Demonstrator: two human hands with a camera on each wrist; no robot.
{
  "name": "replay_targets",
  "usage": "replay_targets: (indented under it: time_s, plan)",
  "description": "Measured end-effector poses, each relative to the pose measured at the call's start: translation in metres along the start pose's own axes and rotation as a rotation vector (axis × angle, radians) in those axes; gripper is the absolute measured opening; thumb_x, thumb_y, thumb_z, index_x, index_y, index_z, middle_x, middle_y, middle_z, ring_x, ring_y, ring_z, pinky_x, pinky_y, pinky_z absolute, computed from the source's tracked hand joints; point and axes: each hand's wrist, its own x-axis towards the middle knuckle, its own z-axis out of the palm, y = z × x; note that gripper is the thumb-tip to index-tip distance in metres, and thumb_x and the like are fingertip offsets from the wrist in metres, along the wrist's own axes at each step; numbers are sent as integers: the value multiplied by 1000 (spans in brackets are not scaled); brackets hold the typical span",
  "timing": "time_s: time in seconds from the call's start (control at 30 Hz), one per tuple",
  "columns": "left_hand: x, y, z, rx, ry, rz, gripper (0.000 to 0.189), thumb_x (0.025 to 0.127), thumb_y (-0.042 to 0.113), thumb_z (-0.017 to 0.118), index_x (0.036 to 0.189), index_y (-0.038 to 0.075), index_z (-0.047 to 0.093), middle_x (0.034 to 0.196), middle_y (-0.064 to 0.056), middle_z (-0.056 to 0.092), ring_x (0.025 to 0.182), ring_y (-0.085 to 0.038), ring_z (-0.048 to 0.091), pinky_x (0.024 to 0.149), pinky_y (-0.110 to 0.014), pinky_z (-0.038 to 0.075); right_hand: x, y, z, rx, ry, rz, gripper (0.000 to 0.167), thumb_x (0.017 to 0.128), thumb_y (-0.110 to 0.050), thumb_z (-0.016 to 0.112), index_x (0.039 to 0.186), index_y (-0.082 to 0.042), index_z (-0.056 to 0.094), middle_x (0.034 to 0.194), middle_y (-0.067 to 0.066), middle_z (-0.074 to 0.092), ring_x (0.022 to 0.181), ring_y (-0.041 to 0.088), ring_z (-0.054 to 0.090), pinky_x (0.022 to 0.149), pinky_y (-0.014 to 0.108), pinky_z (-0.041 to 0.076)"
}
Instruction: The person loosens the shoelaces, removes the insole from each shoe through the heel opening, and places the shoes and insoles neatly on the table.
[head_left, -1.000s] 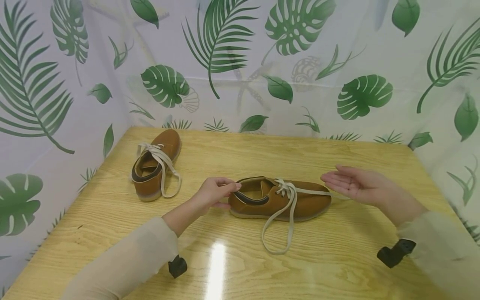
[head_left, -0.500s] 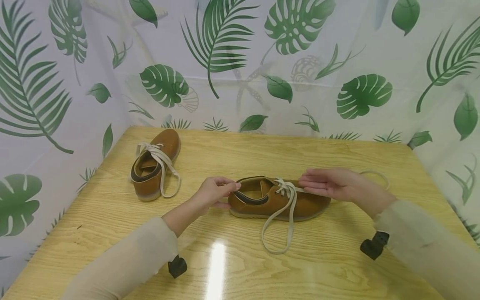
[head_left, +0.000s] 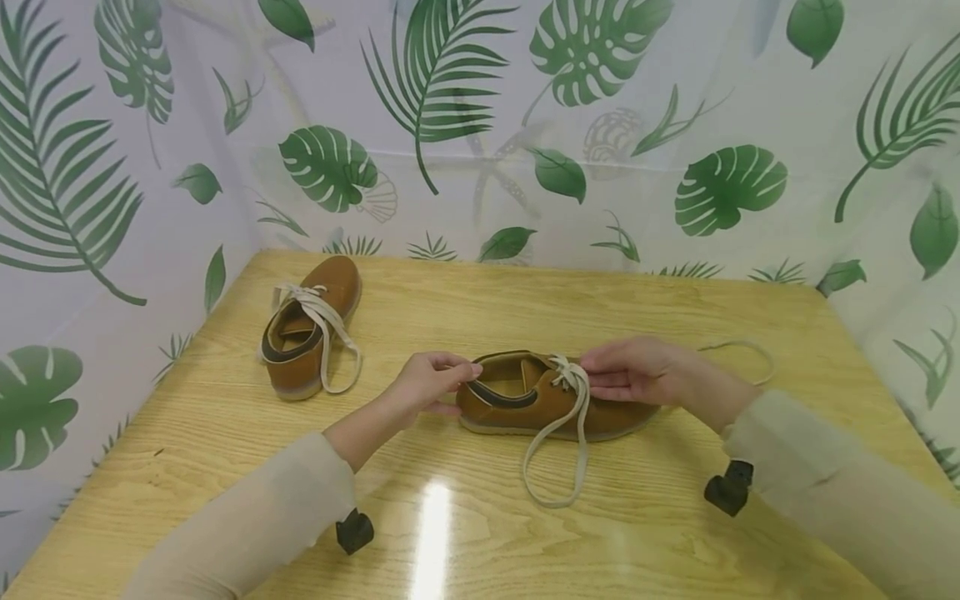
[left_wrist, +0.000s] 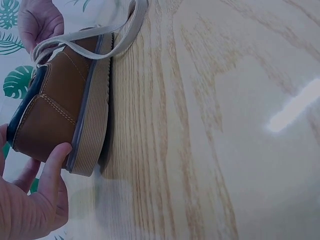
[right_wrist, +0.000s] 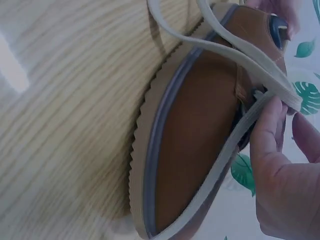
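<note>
A brown lace-up shoe (head_left: pixel 502 414) lies on the table with its toe to the right in the head view. My left hand (head_left: pixel 431 383) grips its heel, the thumb and fingers set about the collar and back. My right hand (head_left: pixel 637 367) is over the front of the shoe, fingertips right at the cream shoelace (head_left: pixel 581 417) by the knot. In the right wrist view the thumb and fingers (right_wrist: pixel 267 120) stand a little apart beside that lace. One lace loop hangs down the shoe's near side onto the table; another end runs past the toe.
A matching brown shoe (head_left: pixel 341 283) with its lace tied loosely stands at the back left of the wooden table (head_left: pixel 225 483). Behind and beside the table hangs a white cloth with green leaves (head_left: pixel 727 192). Small black cameras (head_left: pixel 729 488) sit at both wrists.
My right hand has moved left from beyond the toe to the shoe's knot, its fingers bending in from flat. The left hand stays on the heel; the shoe has not moved.
</note>
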Motion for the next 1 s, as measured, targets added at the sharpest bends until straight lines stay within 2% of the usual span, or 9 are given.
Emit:
replay_targets:
  time_s: [0.2, 0.3, 0.43, 0.53, 0.77, 1.0]
  plan:
    - [0, 0, 0, -1, -1, 6, 33, 89, 23, 66, 113, 0, 62, 136, -14, 49, 126, -41, 45, 76, -37, 60, 3, 6, 8, -88, 20, 12, 10, 91, -5, 61, 87, -11, 68, 78, 1, 71, 74, 12, 67, 75, 25, 58]
    - [-1, 0, 0, 1, -2, 8, 33, 88, 22, 66, 113, 0, 62, 136, -13, 49, 125, -40, 46, 76, -37, 60, 3, 8, 12, -139, 42, 4, 11, 90, -6, 62, 101, -5, 64, 77, -1, 69, 71, 10, 65, 73, 23, 57]
    - [-1, 0, 0, 3, -1, 7, 33, 88, 22, 67, 113, 0, 62, 135, -13, 49, 125, -40, 46, 76, -37, 60, 2, 8, 12, -164, 41, -15, 13, 91, -4, 59, 105, -3, 62, 77, -1, 68, 72, 10, 63, 70, 22, 56]
    - [-1, 0, 0, 5, -1, 1, 33, 88, 22, 67, 113, 1, 63, 134, -14, 50, 125, -40, 46, 76, -37, 60, 1, 7, 8, -163, 18, -15, 9, 92, -6, 58, 91, -10, 66, 79, -1, 67, 72, 10, 62, 68, 22, 56]
    - [0, -1, 0, 10, -13, 6, 33, 89, 22, 66, 115, 1, 62, 135, -14, 50, 126, -40, 45, 77, -37, 60, -5, 0, -7, -193, -56, 13, 20, 97, -11, 53, 86, -14, 69, 74, -4, 61, 69, 7, 58, 65, 22, 51]
    - [0, -1, 0, 14, -20, 9, 34, 89, 22, 66, 115, 1, 62, 133, -14, 50, 126, -40, 45, 77, -37, 60, -9, -8, -22, -241, -95, 19, 21, 97, -13, 53, 85, -13, 69, 70, -4, 57, 64, 7, 53, 63, 22, 51]
